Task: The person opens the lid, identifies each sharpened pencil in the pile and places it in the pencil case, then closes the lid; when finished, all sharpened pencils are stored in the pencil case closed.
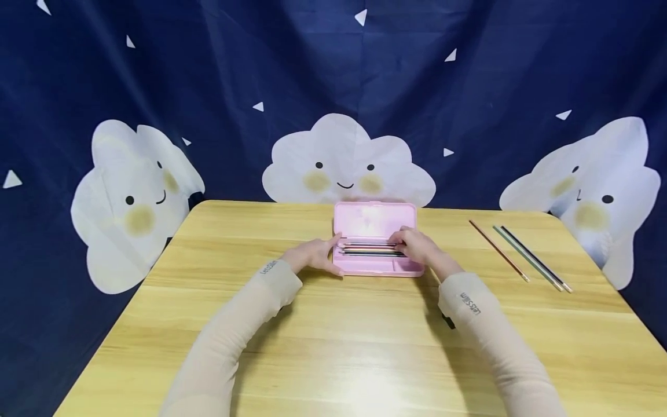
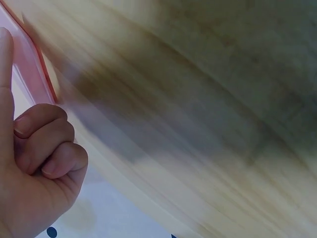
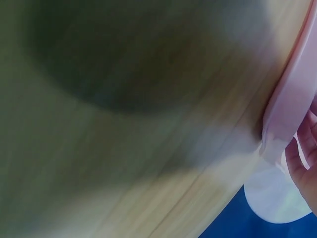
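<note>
A pink pencil case [image 1: 375, 220] lies with its lid raised near the table's far edge. Several pencils [image 1: 365, 249] rest side by side in its tray. My left hand [image 1: 316, 255] holds the left end between thumb and straight index finger. In the left wrist view the other fingers [image 2: 47, 134] are curled. At the case's right end, my right hand [image 1: 414, 244] bends its fingers over the pencils' ends and pinches there; its fingertips are partly hidden. The right wrist view shows only part of that hand [image 3: 304, 158], beside the case wall [image 3: 292, 99].
Three pencils lie apart on the wooden table [image 1: 333, 336] to the right: a reddish-brown one [image 1: 499, 251], a green one [image 1: 526, 258] and a black one [image 1: 537, 259]. A dark blue curtain [image 1: 224, 69] with white clouds hangs behind the table's far edge.
</note>
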The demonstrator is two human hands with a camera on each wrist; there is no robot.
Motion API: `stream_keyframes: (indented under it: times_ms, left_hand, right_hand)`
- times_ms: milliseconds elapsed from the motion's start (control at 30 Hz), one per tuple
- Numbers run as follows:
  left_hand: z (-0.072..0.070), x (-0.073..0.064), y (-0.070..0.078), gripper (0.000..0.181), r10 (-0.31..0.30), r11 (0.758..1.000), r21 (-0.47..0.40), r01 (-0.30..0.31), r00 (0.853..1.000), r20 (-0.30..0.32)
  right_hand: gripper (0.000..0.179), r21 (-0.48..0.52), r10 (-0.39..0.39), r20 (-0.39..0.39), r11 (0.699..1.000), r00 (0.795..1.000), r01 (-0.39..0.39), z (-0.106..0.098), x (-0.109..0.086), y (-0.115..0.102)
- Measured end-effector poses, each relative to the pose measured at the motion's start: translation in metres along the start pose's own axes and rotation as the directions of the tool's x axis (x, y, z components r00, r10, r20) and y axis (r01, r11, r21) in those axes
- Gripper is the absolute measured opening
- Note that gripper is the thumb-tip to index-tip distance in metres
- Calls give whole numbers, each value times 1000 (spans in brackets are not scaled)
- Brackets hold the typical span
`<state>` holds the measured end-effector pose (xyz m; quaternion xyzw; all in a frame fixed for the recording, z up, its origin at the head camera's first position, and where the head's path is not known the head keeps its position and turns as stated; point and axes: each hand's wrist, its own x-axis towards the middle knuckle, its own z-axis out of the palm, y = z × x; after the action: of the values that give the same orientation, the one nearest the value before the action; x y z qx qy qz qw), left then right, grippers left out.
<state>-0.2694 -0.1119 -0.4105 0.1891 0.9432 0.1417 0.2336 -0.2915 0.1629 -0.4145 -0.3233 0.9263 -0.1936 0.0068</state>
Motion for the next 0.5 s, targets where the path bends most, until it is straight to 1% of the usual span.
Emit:
stream_keyframes:
  times_ms: [167,267,367,500]
  left_hand:
    - [1,0,3,110,-21,1000,4,21,1000,-11]
    - [2,0,3,110,-14,1000,-1,14,1000,-14]
    - [3,0,3,109,12,1000,3,-12,1000,-20]
    - [4,-1,1,104,62,998,28,-61,997,-39]
  right_hand:
    - [15,70,58,-24,996,998,-56,-7,-8,15]
    - [15,113,103,-30,989,994,-99,-11,-12,24]
    - [16,139,139,-40,981,989,-132,-13,-18,34]
    - [18,186,170,-65,970,983,-155,-14,-25,46]
